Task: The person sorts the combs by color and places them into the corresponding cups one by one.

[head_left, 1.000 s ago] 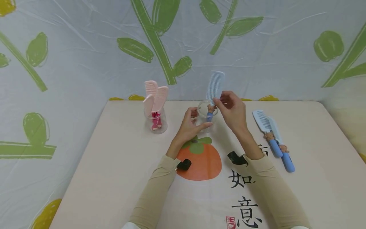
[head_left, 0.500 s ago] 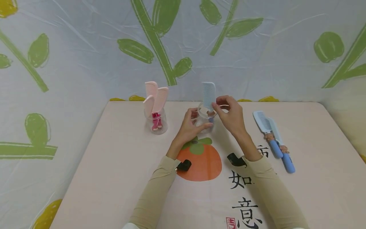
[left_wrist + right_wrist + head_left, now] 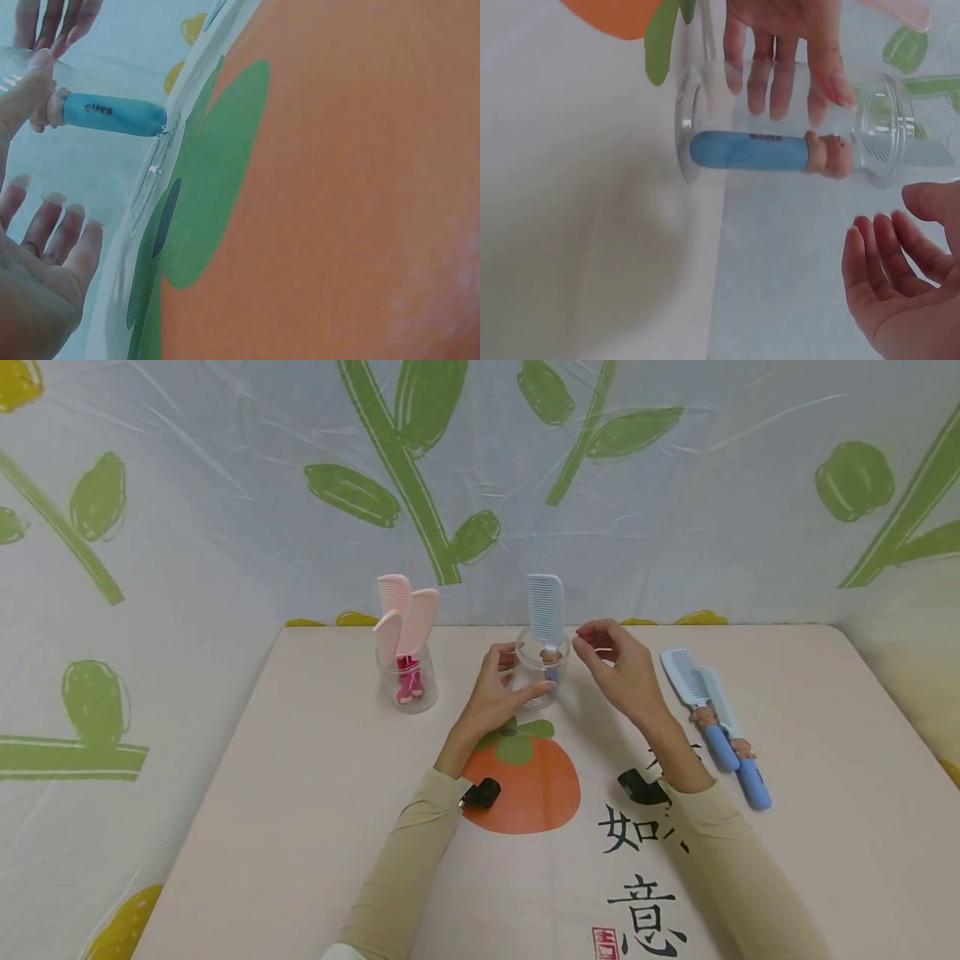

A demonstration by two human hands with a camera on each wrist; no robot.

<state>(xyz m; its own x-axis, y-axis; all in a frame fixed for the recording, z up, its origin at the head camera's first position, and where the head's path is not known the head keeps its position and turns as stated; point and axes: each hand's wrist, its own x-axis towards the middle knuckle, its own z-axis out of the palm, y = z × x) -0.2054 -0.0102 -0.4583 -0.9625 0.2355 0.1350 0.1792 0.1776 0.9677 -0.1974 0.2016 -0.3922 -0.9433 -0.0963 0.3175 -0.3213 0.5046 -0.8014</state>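
Note:
A light blue comb [image 3: 545, 606] stands in a clear jar [image 3: 529, 670], its toothed head above the rim. Its blue handle [image 3: 750, 152] reaches down close to the jar's base, with a brown figure at the neck. My left hand [image 3: 491, 692] holds the jar from the left, thumb in front and fingers behind. My right hand [image 3: 622, 672] is just right of the rim, its fingers loosely bent and nothing between them. In the left wrist view the comb's blue handle [image 3: 112, 114] shows through the jar wall.
To the left stands another clear jar [image 3: 429, 692] with several pink combs [image 3: 416, 622]. On the right, a blue comb [image 3: 686, 675] lies overlapping a second blue comb [image 3: 754, 785]. The table [image 3: 300, 827] has a printed orange persimmon and black characters; a patterned sheet [image 3: 225, 527] hangs behind.
The blue comb has gone down into the jar and now leans there unheld. My right hand has let go and moved right; my left hand has stayed at the jar.

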